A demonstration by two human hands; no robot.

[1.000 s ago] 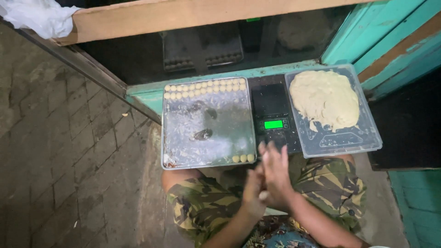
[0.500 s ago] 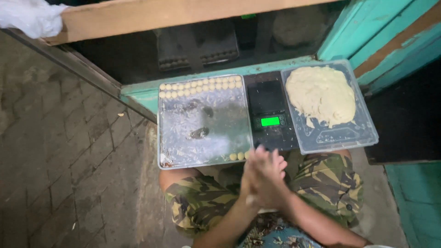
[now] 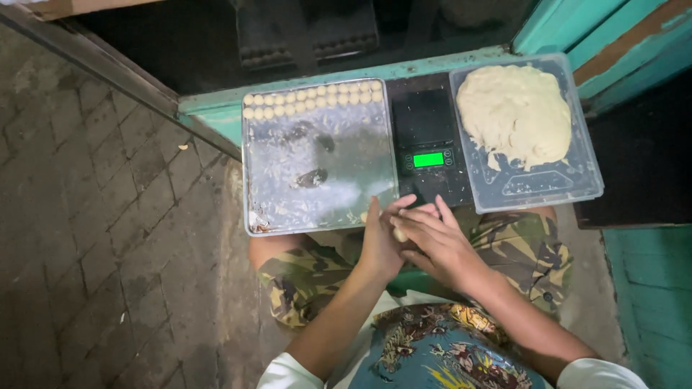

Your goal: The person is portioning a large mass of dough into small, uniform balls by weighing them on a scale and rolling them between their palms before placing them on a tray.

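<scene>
I have my left hand (image 3: pixel 380 241) and right hand (image 3: pixel 440 241) pressed palm to palm just above my lap, with a small piece of dough (image 3: pixel 398 234) caught between them; only a pale sliver of it shows where the palms meet. Both hands are nearly flat, fingers extended rather than curled, which suits shaping a ball between the palms, as I judge it.

Just ahead of my hands and to their left lies the metal tray (image 3: pixel 317 209), shiny and smeared, with two rows of small dough balls (image 3: pixel 313 99) lined up along its far edge and a couple more near the corner closest to my grip. Straight beyond my fingertips sits a black digital scale (image 3: pixel 427 137) with a lit green display, within reach for portioning. Ahead and to the right of my hands is a clear plastic container (image 3: pixel 548 189) holding the big dough mass (image 3: pixel 515 112).

All of this rests on a teal-painted ledge (image 3: pixel 216 115). I sit low, in camouflage shorts (image 3: pixel 303 281), with a brick-paved floor (image 3: pixel 94 216) off to my left and teal wall panels to my right. The light is dim.
</scene>
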